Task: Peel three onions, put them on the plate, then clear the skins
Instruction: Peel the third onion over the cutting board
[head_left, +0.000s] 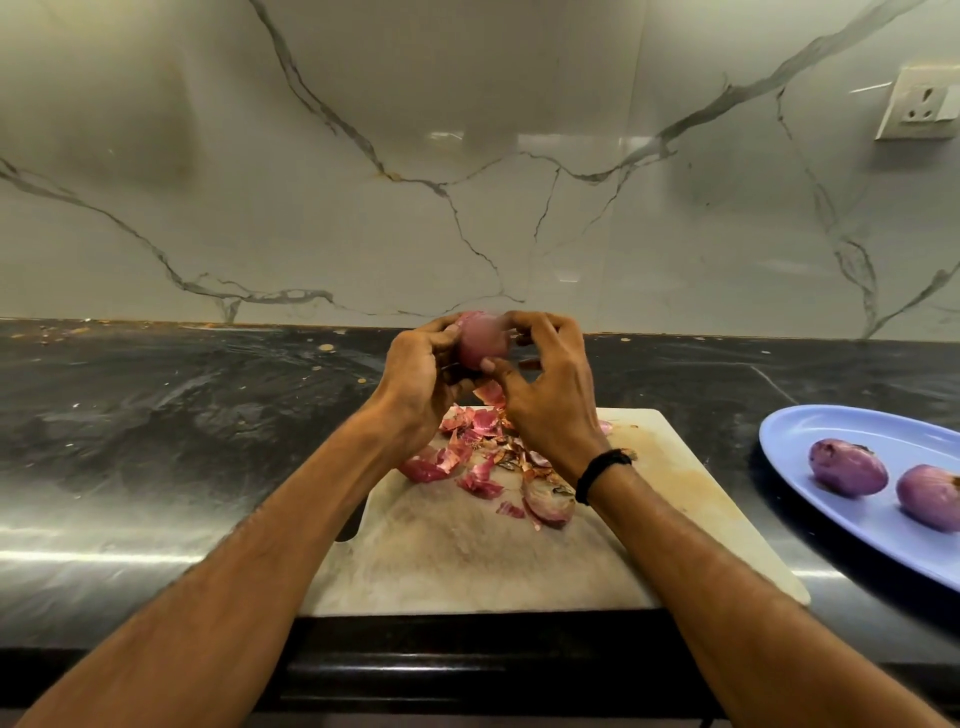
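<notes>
My left hand (415, 379) and my right hand (545, 389) both grip a red onion (482, 340), held in the air above the far end of the white cutting board (467, 561). My right thumb presses on the onion's lower side. A heap of pink and brown onion skins (483, 457) lies on the board under my hands. Two peeled onions (848, 466) (930, 497) sit side by side on the blue plate (810, 431) at the right.
The board lies on a dark stone counter (156, 441) with scattered crumbs near the back. A marble wall rises behind it, with a white wall socket (919, 104) at the upper right. The counter's front edge runs just below the board.
</notes>
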